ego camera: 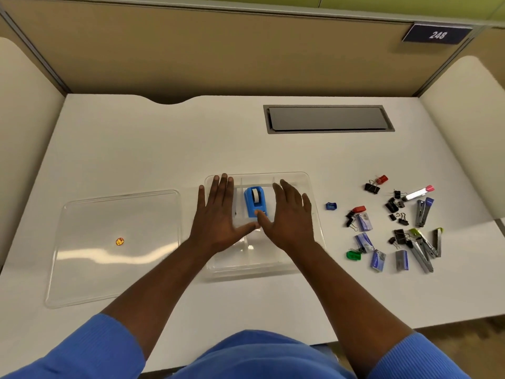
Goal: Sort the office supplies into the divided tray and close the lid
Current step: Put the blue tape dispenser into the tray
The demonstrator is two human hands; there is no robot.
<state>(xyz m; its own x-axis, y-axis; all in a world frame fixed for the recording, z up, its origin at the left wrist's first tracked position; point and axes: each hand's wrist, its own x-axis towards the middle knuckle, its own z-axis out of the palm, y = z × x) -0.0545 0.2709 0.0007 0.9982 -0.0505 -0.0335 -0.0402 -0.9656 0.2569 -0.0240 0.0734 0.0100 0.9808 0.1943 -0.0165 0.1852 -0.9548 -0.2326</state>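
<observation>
Navy sign (437, 35) reads 248 (clear tray (246, 272) holds blue tape dispenser (255, 201)).

Lid (95, 269) sticker (119, 241) txt (tiny) illegible

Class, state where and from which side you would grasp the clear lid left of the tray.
Probably the right edge of the clear lid, nearest the tray, reached from the right with the left hand: lying flat, only its rim offers fingers purchase.

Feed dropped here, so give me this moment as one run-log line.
left hand: open over tray | right hand: open over tray | tape dispenser: in tray | lid: off, left of tray | loose supplies: right of tray
</observation>
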